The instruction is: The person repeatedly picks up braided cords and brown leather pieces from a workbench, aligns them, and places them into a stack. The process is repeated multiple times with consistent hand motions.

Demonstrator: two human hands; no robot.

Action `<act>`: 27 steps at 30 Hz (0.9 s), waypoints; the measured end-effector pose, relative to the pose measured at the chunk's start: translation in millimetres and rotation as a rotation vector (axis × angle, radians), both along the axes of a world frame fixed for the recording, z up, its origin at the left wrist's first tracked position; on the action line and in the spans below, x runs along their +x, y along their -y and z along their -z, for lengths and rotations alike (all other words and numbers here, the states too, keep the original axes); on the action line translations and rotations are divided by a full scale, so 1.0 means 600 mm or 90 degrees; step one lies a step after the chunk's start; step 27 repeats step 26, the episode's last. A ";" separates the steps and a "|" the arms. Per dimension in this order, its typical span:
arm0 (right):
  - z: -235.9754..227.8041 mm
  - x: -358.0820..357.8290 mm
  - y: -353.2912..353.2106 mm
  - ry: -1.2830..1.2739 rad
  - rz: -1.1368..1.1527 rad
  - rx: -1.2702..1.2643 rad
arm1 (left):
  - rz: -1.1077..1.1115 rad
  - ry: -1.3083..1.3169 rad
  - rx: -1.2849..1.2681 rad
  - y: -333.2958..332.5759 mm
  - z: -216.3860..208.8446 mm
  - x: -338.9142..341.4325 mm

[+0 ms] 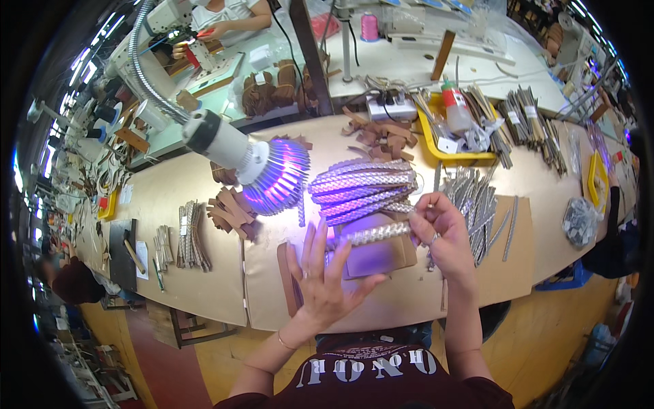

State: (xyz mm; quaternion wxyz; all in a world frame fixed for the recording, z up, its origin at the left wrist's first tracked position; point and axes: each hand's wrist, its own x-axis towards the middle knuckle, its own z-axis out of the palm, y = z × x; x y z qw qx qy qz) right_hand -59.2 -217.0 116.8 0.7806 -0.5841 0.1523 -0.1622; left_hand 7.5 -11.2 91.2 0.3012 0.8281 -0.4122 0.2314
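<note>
A silvery braided strip [377, 234] lies across a small brown cardboard block [390, 260] in front of me. My right hand [444, 240] pinches its right end between thumb and fingers. At the other end, my left hand [325, 290] is open, with fingers stretched out and spread. Its fingertips reach the strip's left end; whether they press on it I cannot tell. Just beyond the block rests a thick bundle of similar braided strips [361, 187], lit purple. A lamp with a finned head [276, 176] hangs close to the bundle's left side.
Loose grey strips [470, 204] lie on cardboard at the right. Behind them stands a yellow tray [430, 146] holding a red-capped bottle [456, 108]. Brown leather pieces [233, 213] and a tied strip bundle [192, 235] sit left. Across the table, another person works at a sewing machine [197, 58].
</note>
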 end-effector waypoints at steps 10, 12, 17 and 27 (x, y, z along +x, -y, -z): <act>0.011 0.099 0.039 -0.111 0.145 -0.225 | 0.086 -0.148 0.080 0.113 -0.020 0.145; 0.022 0.089 0.044 -0.180 0.171 -0.375 | 0.099 -0.162 0.120 0.127 0.004 0.152; 0.043 0.076 0.039 -0.309 0.212 -0.550 | 0.082 -0.197 0.097 0.134 0.039 0.136; 0.004 0.027 0.016 -0.115 0.308 -0.526 | 0.042 -0.287 0.231 0.020 0.002 0.153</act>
